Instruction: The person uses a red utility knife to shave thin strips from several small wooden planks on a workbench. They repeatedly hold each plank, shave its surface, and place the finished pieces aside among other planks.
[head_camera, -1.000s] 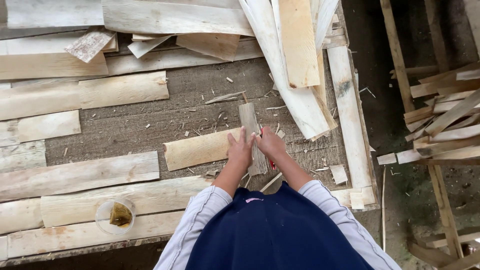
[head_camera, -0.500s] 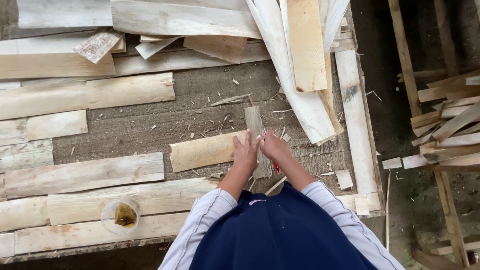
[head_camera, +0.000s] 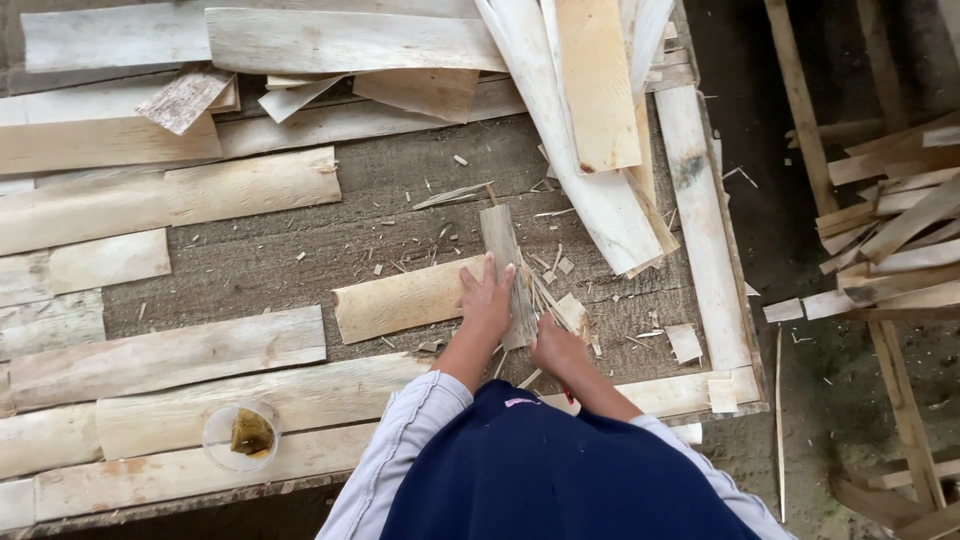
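Hands meet at the narrow wood strip lying on the counter: your left hand presses flat on it with fingers spread, while your right hand sits curled at its near end, its grip impossible to tell. A short plank lies just left.

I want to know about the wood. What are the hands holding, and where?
The left hand presses the narrow wood strip near its lower end; the right hand's hold is hidden.
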